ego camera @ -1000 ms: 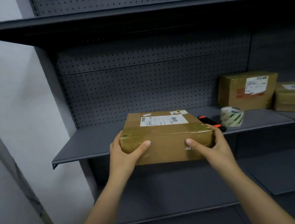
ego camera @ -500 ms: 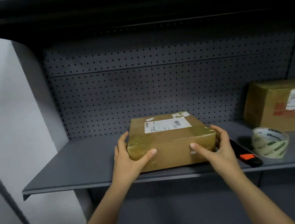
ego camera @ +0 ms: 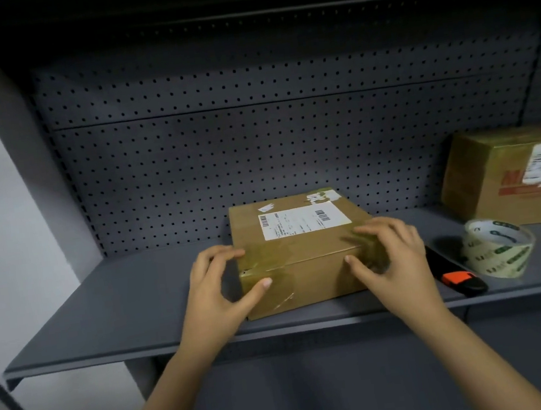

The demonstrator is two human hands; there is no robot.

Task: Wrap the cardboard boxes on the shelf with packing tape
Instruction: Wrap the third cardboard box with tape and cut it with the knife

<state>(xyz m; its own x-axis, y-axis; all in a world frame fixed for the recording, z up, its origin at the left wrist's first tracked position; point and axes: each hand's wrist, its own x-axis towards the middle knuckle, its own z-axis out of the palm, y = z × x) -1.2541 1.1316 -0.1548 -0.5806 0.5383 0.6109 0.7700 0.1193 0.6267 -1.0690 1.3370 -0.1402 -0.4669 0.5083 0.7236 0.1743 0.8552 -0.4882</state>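
Cardboard box (ego camera: 297, 252), flat, glossy-taped, rests on shelf (ego camera: 121, 308); both hands' spread fingers (ego camera: 367, 227) touch it.

The barcoded label (ego camera: 303, 220) on the cardboard box (ego camera: 302, 252) and the tape roll's (ego camera: 499, 246) green print are too blurred to read.

Both forearms rise from lower frame toward centre. Left hand (ego camera: 216, 286) fingers spread, thumb extended rightward. Right hand (ego camera: 393, 258) fingers curled, loosely splayed.

Shelf (ego camera: 110, 302) lies bare left of the box (ego camera: 302, 252); cutter (ego camera: 458, 278) and tape roll (ego camera: 499, 248) crowd its right.
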